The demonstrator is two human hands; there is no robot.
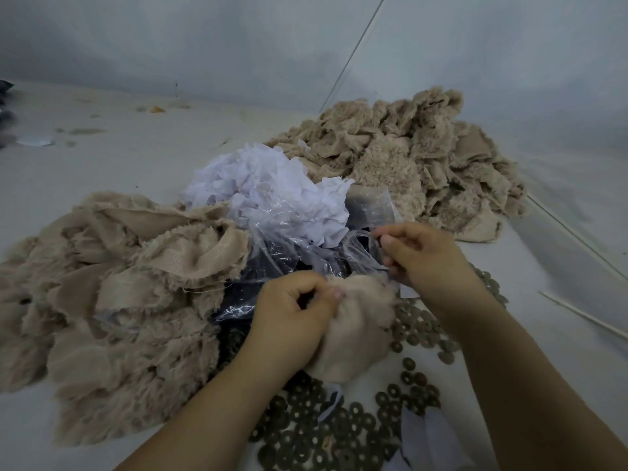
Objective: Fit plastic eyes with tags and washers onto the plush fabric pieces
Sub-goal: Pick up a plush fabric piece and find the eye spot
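My left hand grips a beige plush fabric piece bunched in the middle of the view. My right hand sits just above and right of it, fingers curled, pinching at the edge of a clear plastic bag that holds dark plastic eyes; what else its fingertips hold is hidden. A heap of white tags lies behind the bag. Several dark ring washers are scattered on the table in front of and to the right of the fabric piece.
A large pile of beige plush pieces lies on the left and another pile at the back right. Thin pale sticks lie on the table at the right. A wall rises close behind.
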